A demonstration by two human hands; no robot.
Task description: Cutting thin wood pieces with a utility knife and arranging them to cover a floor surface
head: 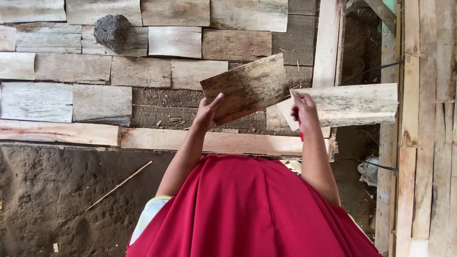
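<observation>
here, mid-frame, our left hand (208,114) grips a dark-stained slat (246,87) by its lower edge; our right hand (303,108) closes on a paler slat (350,104) at centre right. we should keep them level above the laid rows (71,71).

Flat, weathered wooden pieces (102,71) lie in rows over dark ground, with a rough grey stone (112,31) resting on one of them near the top. A long pale plank (62,133) runs across below the rows, and beneath it lies bare, lumpy earth (47,200) with a thin stick (119,185) on it. On the right, upright bamboo slats (423,143) form a wall, and soft daylight falls evenly over everything.
</observation>
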